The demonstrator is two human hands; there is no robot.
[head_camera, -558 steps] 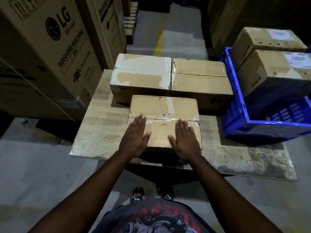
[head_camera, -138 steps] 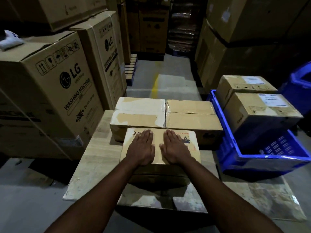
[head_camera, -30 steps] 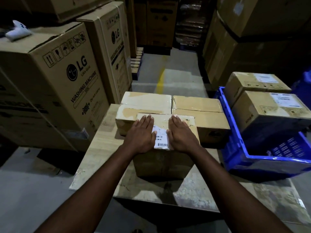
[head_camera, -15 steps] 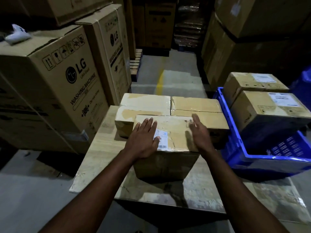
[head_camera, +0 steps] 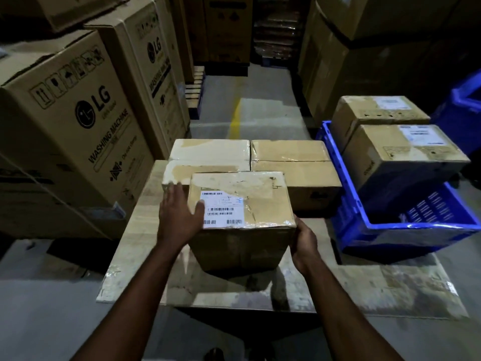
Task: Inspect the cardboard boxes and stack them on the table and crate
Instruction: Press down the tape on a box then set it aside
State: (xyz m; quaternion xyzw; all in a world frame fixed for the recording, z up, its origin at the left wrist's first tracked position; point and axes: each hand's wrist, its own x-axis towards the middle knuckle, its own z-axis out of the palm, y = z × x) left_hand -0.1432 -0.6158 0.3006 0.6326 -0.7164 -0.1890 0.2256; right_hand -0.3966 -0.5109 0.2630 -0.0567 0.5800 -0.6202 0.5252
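Note:
A taped cardboard box with a white barcode label stands near the front of the wooden table. My left hand lies flat against the box's left side, its thumb on the label. My right hand grips the box's lower right front corner, with the fingers hidden behind that side. Two more boxes sit side by side behind it, a pale taped one and a brown one. On the right stands a blue crate that holds two labelled boxes, one in front and one behind.
Tall LG washing-machine cartons wall in the left side. Large stacked cartons rise at the back right. An aisle with a yellow floor line runs ahead beyond the table. A second blue crate shows at the far right edge.
My left hand slid from the box's top to its left side. My right hand dropped from the top right edge to the lower right front corner. The box has turned slightly.

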